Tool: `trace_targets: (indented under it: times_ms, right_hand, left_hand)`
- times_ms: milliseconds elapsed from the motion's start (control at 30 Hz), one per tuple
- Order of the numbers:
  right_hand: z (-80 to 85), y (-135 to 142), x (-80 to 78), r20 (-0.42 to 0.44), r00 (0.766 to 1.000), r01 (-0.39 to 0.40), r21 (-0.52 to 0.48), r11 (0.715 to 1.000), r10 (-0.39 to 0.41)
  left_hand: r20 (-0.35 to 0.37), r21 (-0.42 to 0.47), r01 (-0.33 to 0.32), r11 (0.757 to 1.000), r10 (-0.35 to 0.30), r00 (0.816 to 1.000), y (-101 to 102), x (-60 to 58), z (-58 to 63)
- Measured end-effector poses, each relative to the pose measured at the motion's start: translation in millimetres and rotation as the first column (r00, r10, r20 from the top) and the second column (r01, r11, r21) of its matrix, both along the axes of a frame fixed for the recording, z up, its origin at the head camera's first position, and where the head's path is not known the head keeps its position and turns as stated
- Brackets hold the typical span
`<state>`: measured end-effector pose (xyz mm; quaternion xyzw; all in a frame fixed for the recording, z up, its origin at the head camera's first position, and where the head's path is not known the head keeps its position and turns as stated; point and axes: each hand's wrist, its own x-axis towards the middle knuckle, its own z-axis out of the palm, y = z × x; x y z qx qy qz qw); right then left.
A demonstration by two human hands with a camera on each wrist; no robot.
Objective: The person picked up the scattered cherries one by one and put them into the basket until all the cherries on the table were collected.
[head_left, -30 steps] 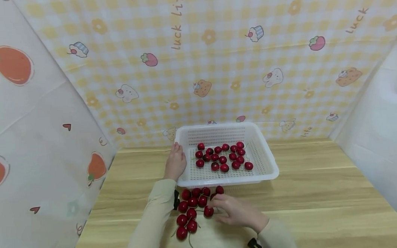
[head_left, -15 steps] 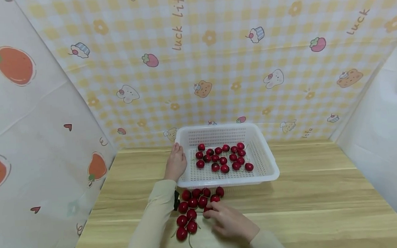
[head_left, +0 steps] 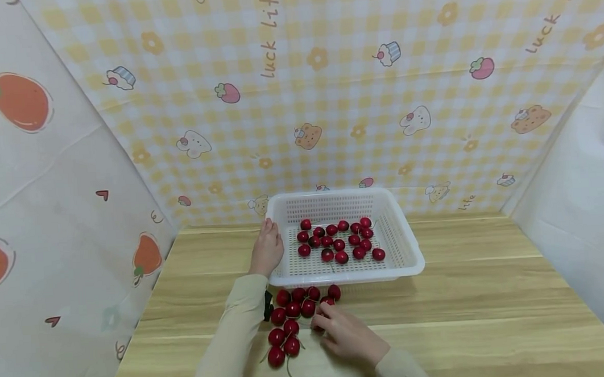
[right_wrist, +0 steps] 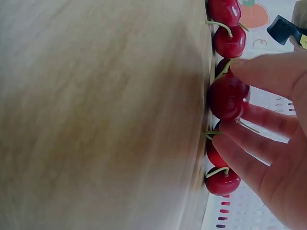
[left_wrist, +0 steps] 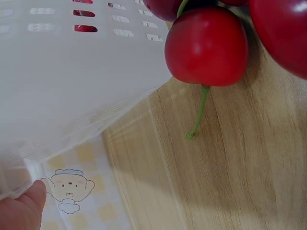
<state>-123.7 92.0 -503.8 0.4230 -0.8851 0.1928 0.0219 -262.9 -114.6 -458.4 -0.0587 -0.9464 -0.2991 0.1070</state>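
My right hand (head_left: 352,335) is over the loose cherries in front of the basket. Its thumb and fingers close round one dark red cherry (right_wrist: 227,97), most of which the hand hides in the head view. My left hand (head_left: 266,250) holds the left rim of a white plastic basket (head_left: 411,245); a fingertip (left_wrist: 29,203) shows at that rim in the left wrist view. Many red cherries (head_left: 341,257) lie spread over the basket floor. More cherries with green stems (head_left: 292,345) are grouped on the table between my forearms.
The wooden table (head_left: 492,298) runs back to a yellow checked cloth (head_left: 348,100) behind the basket. White printed cloth (head_left: 75,166) hangs at the left side. Several cherries (left_wrist: 207,47) lie close against the basket's front wall, near my left wrist.
My right hand has moved slightly left and down, and its fingers have closed round a cherry on the table. My left hand and the basket stay in place.
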Motion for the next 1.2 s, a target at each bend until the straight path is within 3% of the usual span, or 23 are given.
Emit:
trace_targets:
  times_ms: [767, 967, 1200]
  right_hand:
    - [4.2, 0.1, -2.9, 0.027, 1.0, -0.007, -0.007, 1.0, 0.007]
    - [20.1, 4.9, -2.7, 0.031, 0.998, -0.053, -0.054, 0.997, 0.054]
    - [53.8, 10.7, -6.2, -0.007, 0.983, -0.182, -0.155, 0.971, 0.183]
  left_hand:
    - [0.001, -0.001, -0.002, 1.0, 0.002, 1.0, 0.4, 1.2, 1.2]
    - [0.001, -0.009, 0.001, 1.0, -0.001, 1.0, 0.7, 1.0, 1.5]
    - [-0.005, -0.016, 0.002, 1.0, -0.002, 1.0, 0.5, 1.5, 2.2]
